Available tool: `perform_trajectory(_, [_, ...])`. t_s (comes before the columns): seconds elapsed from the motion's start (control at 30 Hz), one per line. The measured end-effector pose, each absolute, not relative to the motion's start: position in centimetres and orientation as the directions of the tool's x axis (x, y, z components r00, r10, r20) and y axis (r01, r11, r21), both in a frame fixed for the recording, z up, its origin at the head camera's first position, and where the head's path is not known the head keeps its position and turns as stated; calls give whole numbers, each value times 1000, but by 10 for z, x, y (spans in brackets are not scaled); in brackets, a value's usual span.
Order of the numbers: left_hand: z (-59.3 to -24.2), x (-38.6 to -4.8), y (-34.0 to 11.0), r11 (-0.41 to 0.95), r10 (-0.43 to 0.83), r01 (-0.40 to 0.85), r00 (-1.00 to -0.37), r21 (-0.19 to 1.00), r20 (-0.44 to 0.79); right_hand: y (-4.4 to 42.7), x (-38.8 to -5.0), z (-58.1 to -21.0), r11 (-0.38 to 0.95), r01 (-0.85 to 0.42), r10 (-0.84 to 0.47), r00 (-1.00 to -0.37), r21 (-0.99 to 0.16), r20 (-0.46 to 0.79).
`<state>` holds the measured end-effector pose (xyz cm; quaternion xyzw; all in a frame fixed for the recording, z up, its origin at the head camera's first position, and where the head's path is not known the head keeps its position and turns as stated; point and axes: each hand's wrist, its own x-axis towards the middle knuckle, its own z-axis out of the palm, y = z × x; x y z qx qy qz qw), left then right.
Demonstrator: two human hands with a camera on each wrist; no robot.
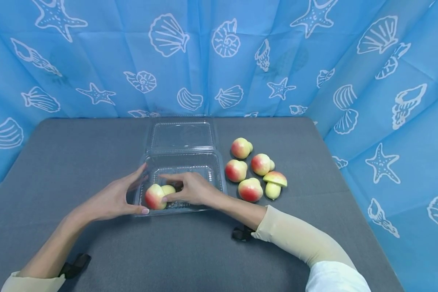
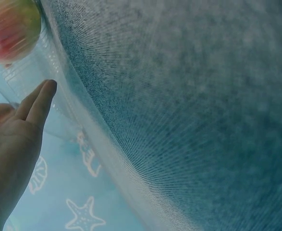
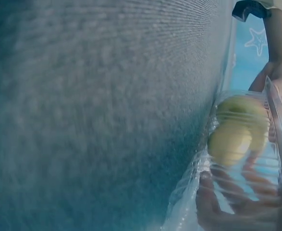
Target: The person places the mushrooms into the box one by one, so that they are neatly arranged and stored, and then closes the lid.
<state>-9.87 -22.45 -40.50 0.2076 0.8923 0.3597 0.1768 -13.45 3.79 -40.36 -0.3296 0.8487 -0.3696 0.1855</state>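
Note:
A clear plastic container [image 1: 219, 172] stands on the table, its lid [image 1: 182, 136] folded back. One red-and-yellow mushroom-shaped piece [image 1: 155, 197] lies in its front left corner, stem to the right. My right hand [image 1: 193, 189] reaches into the container with thumb and fingers at that stem; in the right wrist view the piece [image 3: 229, 142] shows through the plastic wall. Spread around the container's left side, my left hand [image 1: 111, 200] has its thumb by the front corner and its fingertips by the left rim. The left wrist view shows its fingers [image 2: 42, 103] straight.
Several similar mushroom-shaped pieces [image 1: 250, 190] lie in a loose group right of the container; one [image 1: 273, 190] shows its cap up and stem toward me. A blue curtain [image 1: 204, 81] with white shells hangs behind and to the right of the grey table [image 1: 182, 251].

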Motion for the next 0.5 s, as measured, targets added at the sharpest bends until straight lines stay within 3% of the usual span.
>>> perform_trajectory(0.5, [-403, -97, -225, 644, 502, 253, -852, 722, -150, 65, -143, -392, 367, -380, -698, -716, -849, 19])
